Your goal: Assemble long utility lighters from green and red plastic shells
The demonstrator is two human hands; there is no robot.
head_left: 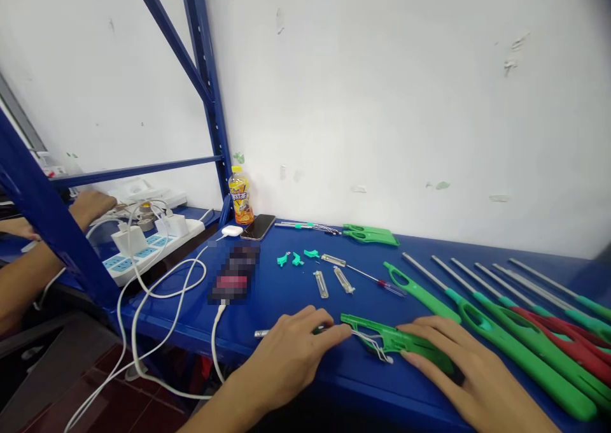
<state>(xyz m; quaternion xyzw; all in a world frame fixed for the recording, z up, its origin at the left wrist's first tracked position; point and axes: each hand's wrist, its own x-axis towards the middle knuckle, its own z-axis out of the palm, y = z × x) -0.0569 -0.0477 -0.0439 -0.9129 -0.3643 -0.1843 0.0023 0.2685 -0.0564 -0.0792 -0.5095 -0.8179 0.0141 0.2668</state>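
Note:
At the table's front edge, my right hand [468, 363] grips an open green lighter handle shell [396, 340] between thumb and fingers. My left hand [300, 350] is closed on a thin metal lighter tube [260, 333], whose end sticks out to the left. White wires [375, 344] run from beside my left fingertips across the shell. Beyond the hands lie several clear fuel tanks [321, 284], small teal plastic triggers [296, 260] and a screwdriver [391, 287] with a thin shaft. Another green shell half [422, 294] rests just past my right hand.
Several long-necked green and red lighters [525, 344] lie at the right. More green shells [371, 235] and thin tubes [305, 227] sit by the wall. At left are phones [258, 227], a drink bottle [241, 197], white cables [181, 293], a power strip [157, 248], a blue post [57, 216] and another person's arm [42, 264].

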